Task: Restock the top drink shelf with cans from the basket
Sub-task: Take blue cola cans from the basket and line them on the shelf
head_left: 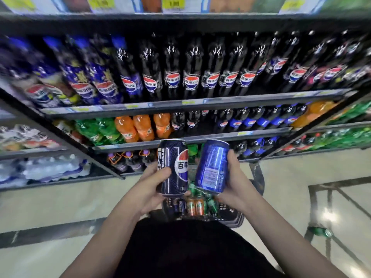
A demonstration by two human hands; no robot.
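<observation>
My left hand [149, 187] grips a dark blue Pepsi can [173, 167], held upright with its logo facing me. My right hand [234, 183] grips a brighter blue can [211, 166], tilted slightly left, its label text toward me. Both cans hover side by side above the black basket [230, 217], which stands on the floor in front of me and holds several orange, green and dark cans [195, 205]. The drink shelves rise ahead; the top shelf edge [180, 17] runs across the upper part of the view, blurred.
Rows of dark cola bottles [192, 67] fill the shelf below the top edge. Orange, green and blue bottles stand on the lower shelves [144, 127]. Packs of water bottles [50, 167] lie at the lower left. A green object [319, 231] lies on the tiled floor at right.
</observation>
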